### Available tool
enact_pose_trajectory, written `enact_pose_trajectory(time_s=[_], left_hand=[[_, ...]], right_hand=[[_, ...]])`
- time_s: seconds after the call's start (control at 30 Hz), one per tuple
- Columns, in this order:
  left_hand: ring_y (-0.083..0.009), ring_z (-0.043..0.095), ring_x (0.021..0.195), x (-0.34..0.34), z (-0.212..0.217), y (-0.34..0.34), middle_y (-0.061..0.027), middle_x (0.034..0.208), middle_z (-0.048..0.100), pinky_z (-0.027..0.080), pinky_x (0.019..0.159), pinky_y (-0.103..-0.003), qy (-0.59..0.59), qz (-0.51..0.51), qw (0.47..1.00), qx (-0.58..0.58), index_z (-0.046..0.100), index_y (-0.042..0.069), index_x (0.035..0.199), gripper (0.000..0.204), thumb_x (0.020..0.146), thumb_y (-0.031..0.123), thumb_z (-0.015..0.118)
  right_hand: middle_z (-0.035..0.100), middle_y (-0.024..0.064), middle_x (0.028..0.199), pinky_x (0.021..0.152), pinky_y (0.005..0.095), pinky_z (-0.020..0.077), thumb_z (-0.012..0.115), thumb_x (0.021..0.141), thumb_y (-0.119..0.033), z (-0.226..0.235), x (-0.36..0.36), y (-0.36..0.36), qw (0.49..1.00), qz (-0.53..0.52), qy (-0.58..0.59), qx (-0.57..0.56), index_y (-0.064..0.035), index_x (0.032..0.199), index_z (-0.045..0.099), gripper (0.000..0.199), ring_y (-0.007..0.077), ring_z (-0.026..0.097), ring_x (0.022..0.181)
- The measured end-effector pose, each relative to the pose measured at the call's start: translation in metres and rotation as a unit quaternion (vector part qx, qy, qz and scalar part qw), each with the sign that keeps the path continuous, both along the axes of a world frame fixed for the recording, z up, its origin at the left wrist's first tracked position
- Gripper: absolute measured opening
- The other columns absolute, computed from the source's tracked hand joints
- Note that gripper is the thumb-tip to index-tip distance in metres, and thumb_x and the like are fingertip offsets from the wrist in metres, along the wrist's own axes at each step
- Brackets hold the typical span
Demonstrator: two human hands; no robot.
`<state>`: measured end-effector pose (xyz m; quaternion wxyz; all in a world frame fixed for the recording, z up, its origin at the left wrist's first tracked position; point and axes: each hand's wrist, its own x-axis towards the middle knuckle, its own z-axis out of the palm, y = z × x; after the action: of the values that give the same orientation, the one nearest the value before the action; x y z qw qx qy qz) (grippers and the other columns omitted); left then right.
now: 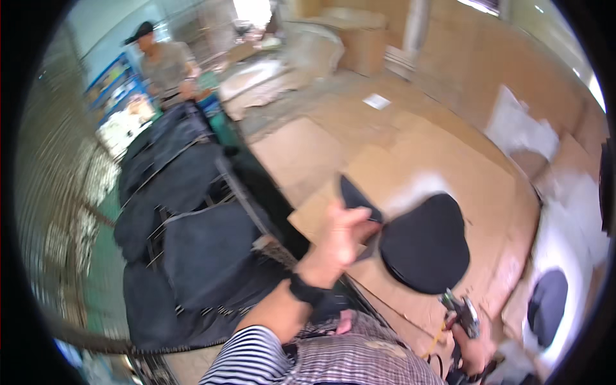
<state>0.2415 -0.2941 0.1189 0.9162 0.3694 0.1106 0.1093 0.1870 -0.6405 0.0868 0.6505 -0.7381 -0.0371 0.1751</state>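
Note:
My left hand (340, 237) is closed on a thin dark panel (354, 197), which stands tilted on edge beside a larger black rounded pad (427, 244). Motion smears the fingers a little. The pad looks like a seat cushion and lies flat on cardboard (487, 212). At the lower right, my right hand (475, 350) grips a silver and black gun-shaped tool (463, 314). Its nozzle end points toward the pad's near edge. A thin yellow line hangs beside the tool.
To my left, a long green-edged table carries a heap of black fabric pieces (212, 253). Behind it stands another person (165, 67). White sheeting with a dark oval piece (547, 308) lies at the far right. A white paper (376, 101) rests on the cardboard.

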Motion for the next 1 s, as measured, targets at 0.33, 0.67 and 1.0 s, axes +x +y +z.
enact_pose_trajectory(time_s=[0.33, 0.67, 1.0], left_hand=[[-0.0174, 0.061, 0.097, -0.017, 0.007, 0.047, -0.0055, 0.111, 0.062, 0.049, 0.086, -0.029, -0.038, 0.132, 0.99, -0.023, 0.05, 0.004, 0.127, 0.044, 0.083, -0.003, 0.053], [-0.0173, 0.063, 0.082, 0.012, 0.022, 0.039, -0.0094, 0.096, 0.066, 0.053, 0.076, -0.03, -0.114, 0.044, 0.992, -0.04, 0.059, 0.0, 0.102, 0.017, 0.086, -0.001, 0.054], [-0.0208, 0.065, 0.091, 0.012, 0.017, 0.059, -0.0112, 0.098, 0.068, 0.051, 0.087, -0.035, -0.116, 0.055, 0.991, -0.026, 0.062, 0.001, 0.102, 0.017, 0.088, 0.004, 0.054]], right_hand=[[0.059, 0.0062, 0.088, 0.073, 0.0281, 0.0486, 0.069, 0.081, -0.018, 0.051, -0.071, -0.052, 0.974, -0.224, -0.035, -0.024, 0.0031, 0.123, 0.047, 0.052, 0.0138, 0.058, 0.078], [0.062, 0.0097, 0.084, 0.065, 0.0275, 0.0495, 0.078, 0.073, -0.022, 0.066, -0.14, -0.032, 0.967, -0.253, -0.009, 0.04, 0.0042, 0.121, 0.048, 0.062, 0.016, 0.062, 0.071], [0.063, 0.0094, 0.083, 0.065, 0.0272, 0.0488, 0.075, 0.075, -0.022, 0.075, -0.182, -0.042, 0.96, -0.274, -0.001, -0.048, 0.0051, 0.122, 0.048, 0.06, 0.0144, 0.06, 0.07]])
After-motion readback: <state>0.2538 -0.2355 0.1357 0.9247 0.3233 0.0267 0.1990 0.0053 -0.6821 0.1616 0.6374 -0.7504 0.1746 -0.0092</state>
